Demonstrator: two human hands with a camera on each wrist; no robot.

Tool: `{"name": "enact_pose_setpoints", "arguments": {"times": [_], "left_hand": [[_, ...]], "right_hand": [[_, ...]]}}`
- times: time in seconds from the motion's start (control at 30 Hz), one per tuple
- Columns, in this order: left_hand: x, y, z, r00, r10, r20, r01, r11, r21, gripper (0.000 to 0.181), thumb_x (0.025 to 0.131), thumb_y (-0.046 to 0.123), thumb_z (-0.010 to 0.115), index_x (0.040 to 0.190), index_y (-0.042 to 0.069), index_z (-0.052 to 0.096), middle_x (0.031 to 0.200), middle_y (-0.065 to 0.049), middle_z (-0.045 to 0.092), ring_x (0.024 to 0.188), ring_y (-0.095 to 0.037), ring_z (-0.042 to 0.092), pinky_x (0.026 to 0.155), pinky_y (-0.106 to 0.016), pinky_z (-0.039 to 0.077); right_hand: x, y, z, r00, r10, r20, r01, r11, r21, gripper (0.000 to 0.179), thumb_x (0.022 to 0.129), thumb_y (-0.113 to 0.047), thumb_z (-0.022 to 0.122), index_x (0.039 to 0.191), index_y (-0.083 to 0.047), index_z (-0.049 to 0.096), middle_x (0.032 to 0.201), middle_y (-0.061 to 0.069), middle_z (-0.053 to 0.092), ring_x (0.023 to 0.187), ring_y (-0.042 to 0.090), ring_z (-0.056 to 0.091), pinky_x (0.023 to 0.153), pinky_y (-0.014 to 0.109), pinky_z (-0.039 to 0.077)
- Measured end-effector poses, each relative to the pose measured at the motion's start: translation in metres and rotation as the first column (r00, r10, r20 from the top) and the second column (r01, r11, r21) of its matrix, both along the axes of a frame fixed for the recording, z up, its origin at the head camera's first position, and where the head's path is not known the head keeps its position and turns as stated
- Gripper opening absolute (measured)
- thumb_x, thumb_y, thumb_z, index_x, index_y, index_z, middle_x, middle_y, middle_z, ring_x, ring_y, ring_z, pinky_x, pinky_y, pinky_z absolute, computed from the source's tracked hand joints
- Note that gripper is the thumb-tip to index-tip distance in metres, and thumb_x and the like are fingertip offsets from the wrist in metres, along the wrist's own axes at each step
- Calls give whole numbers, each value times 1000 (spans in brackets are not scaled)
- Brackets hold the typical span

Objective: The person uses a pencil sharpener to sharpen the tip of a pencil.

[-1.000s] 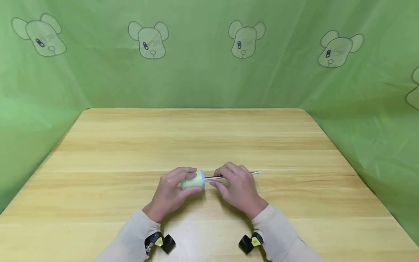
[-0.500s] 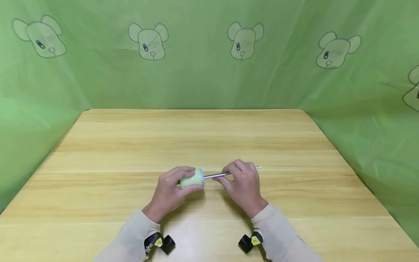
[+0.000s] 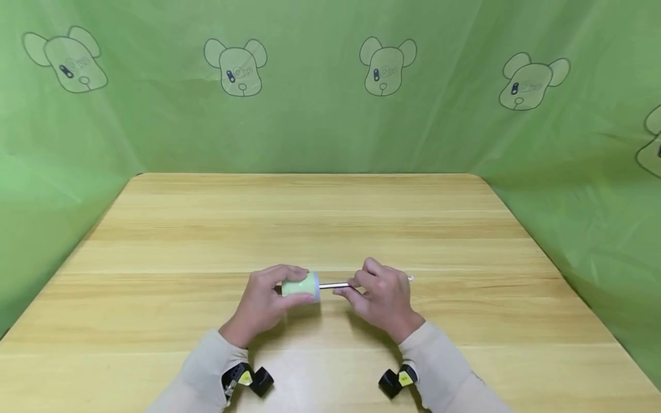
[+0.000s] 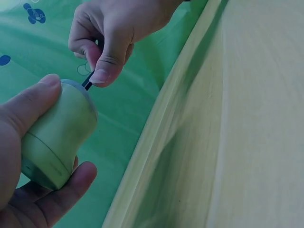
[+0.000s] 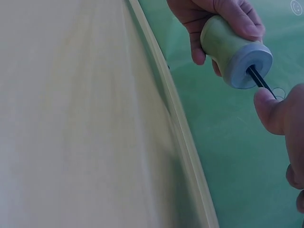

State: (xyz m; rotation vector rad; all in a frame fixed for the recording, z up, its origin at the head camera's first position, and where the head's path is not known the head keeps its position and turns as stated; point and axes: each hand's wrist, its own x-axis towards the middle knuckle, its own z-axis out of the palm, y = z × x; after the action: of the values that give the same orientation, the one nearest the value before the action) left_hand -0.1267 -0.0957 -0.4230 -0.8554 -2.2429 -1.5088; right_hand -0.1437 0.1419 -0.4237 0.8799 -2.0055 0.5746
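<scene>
A light green pencil sharpener (image 3: 298, 287) with a pale blue end lies on its side in my left hand (image 3: 258, 301), thumb on the near side and fingers on the far side. Its blue end (image 5: 241, 73) faces right and has a hole, seen in the right wrist view. Into that hole runs a dark-and-white striped pencil (image 3: 333, 285). My right hand (image 3: 384, 295) pinches the pencil between thumb and curled fingers, a short way from the sharpener. The pencil's pale back end (image 3: 410, 278) shows beyond the knuckles. Its tip is hidden inside the sharpener.
Both hands are above a light wooden table (image 3: 330, 223). Green cloth (image 3: 310, 132) printed with bear heads hangs behind and at both sides. Black wrist cameras (image 3: 262, 381) are strapped at the sleeves.
The right hand has turned about the pencil, its fingers now more curled. The pencil's back end rose, then dropped, so it lies nearly level. The left hand and sharpener shifted slightly left and nearer.
</scene>
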Motion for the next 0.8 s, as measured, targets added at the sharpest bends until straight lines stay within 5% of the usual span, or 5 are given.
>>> {"name": "enact_pose_setpoints", "arguments": {"times": [0.2,0.33,0.4,0.6,0.8], "left_hand": [[-2,0,-2,990,-16,-140,15,1000,-10,34,65,5,87,94,-1,70,104,-16,70,91,-31,69,72,-26,58],[-6,0,-3,964,-29,-263,21,999,-31,34,62,5,87,91,1,70,102,-16,71,91,-31,69,78,-30,58],[-7,0,-4,955,-30,-296,21,999,-35,34,61,4,87,90,1,70,101,-16,71,91,-31,69,79,-30,57],[-7,0,-5,947,22,-321,-28,1000,-13,36,61,4,88,91,-1,69,102,-17,71,91,-32,69,79,-27,57],[-7,0,-5,958,48,-283,-51,999,-2,37,61,5,88,92,-1,69,103,-17,70,93,-32,68,80,-23,55]], "right_hand": [[7,-1,5,980,-26,198,17,999,46,32,62,-30,89,59,-14,62,58,-9,43,45,-3,29,36,11,22],[12,-2,12,884,-46,466,40,999,23,31,69,-24,89,58,-17,61,59,-12,48,51,-1,40,40,16,35],[12,-3,12,862,-68,502,64,998,24,30,69,-24,89,58,-17,62,59,-12,50,52,0,41,41,17,37],[7,-3,7,948,-167,270,160,986,47,35,61,-37,91,73,-10,71,66,-3,60,50,6,50,42,20,41],[5,-2,7,961,-114,252,119,993,-7,44,57,-31,93,82,-6,68,76,1,62,61,13,56,51,26,49]]}}
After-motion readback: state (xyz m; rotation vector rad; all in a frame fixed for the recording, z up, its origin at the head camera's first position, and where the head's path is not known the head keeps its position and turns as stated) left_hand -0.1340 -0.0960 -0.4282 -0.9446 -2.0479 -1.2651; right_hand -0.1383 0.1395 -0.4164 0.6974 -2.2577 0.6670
